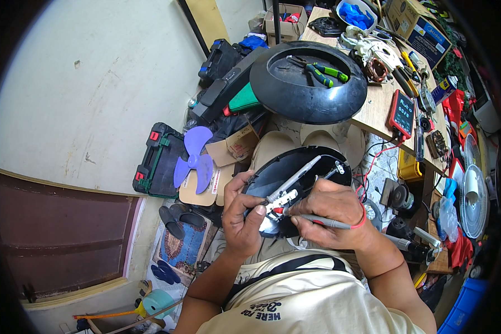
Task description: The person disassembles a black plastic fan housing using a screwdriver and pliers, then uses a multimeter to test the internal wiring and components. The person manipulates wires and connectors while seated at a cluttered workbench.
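Observation:
In my lap sits a black oval plastic shell [264, 177] with its hollow side up. My left hand [242, 216] is closed on its left side, the thumb beside a white switch piece [287, 199] that lies in the shell with a grey cable running up from it. My right hand [333, 207] pinches a grey multimeter probe [329, 222] like a pen. Its red tip end is at the lower part of the switch piece; whether the metal point touches is too small to tell. A red lead trails from the probe past my right wrist.
A red multimeter [402, 114] rests on the wooden table [377, 114] at the right. Beyond the shell, a round black base [306, 107] carries green-handled pliers [324, 75]. To the left are a purple fan blade [193, 161] and a black toolbox [160, 161].

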Demonstrator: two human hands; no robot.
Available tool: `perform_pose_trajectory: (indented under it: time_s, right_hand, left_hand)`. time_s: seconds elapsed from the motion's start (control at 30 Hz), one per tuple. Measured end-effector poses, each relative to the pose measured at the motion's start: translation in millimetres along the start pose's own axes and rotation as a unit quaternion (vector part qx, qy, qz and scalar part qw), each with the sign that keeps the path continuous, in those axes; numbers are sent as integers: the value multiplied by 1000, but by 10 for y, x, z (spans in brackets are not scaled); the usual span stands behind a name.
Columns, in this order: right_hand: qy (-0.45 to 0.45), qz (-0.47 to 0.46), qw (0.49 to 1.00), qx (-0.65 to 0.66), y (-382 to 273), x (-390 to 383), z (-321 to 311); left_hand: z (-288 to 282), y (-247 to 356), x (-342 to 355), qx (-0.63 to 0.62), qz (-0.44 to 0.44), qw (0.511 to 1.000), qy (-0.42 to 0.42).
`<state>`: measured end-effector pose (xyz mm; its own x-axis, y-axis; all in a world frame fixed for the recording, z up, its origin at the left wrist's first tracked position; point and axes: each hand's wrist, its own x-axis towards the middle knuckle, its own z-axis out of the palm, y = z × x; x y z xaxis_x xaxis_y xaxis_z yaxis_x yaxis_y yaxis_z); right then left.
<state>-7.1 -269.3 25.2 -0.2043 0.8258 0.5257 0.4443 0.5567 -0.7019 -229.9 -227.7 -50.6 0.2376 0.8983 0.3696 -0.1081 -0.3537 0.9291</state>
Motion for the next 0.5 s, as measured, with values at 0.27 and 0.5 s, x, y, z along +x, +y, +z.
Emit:
perform_pose_trajectory:
  time_s: [0.27, 0.5]
  right_hand:
    - [-11, 10, 1000, -2, 5, 15, -5]
    - [9, -12, 1000, 13, 25, 9, -7]
  left_hand:
    - [-17, -29, -1, 9, 1, 1000, -1]
    - [-21, -25, 32, 44, 4, 999, 0]
